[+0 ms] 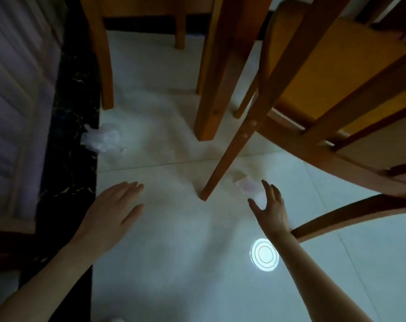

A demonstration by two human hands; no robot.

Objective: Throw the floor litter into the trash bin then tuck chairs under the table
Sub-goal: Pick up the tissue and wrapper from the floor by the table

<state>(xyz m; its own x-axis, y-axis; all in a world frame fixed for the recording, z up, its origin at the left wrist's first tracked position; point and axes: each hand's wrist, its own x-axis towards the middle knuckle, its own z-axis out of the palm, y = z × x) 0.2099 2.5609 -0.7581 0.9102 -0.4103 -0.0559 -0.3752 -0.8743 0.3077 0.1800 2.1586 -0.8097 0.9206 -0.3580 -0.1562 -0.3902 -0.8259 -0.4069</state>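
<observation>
A crumpled pale paper scrap [246, 183] lies on the white tiled floor just right of a wooden chair's leg [223, 163]. My right hand [270, 205] hovers over it with fingers spread, holding nothing. A crumpled clear plastic wrapper [103, 138] lies further left, beside the dark marble strip. My left hand [111, 212] is flat and relaxed above the floor, below that wrapper and apart from it. The wooden chair [325, 73] with a yellow seat stands at the right. No trash bin is in view.
A thick wooden table leg [217, 94] stands in the middle, other legs [103, 54] behind it. A dark marble strip [67, 147] runs along the left beside a pale slatted door. A round lamp reflection [264, 254] shines on the floor.
</observation>
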